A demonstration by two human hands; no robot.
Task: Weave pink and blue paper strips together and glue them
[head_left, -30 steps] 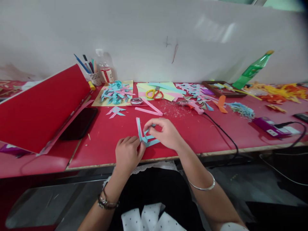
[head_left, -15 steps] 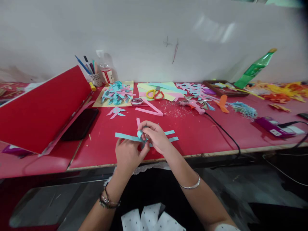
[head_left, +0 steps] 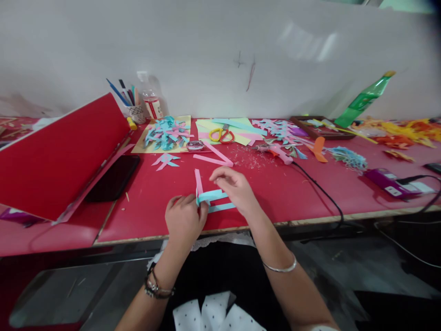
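My left hand (head_left: 186,216) is closed on a small bundle of crossed paper strips near the table's front edge. From its fingertips a pink paper strip (head_left: 198,181) points away toward the wall. Two light blue paper strips (head_left: 220,208) run out to the right, the upper one bent over at the crossing. Just beyond their right ends hovers my right hand (head_left: 234,188), fingers loosely curved and thumb apart, with nothing visible in it. A folded pink strip (head_left: 215,160) lies behind the hands. Further left rests a finished-looking pink and blue paper piece (head_left: 166,160).
Behind lie a pile of blue and pink folded pieces (head_left: 167,133), scissors (head_left: 221,134) and a tape roll (head_left: 195,145). A pink glue gun (head_left: 279,151) trails its cord to the right. At left, a red folder (head_left: 69,156) leans over a black phone (head_left: 115,179).
The blue strip that stuck out to the left now lies folded over to the right. My right hand has come away from the crossing, rightward; my left hand stays in place.
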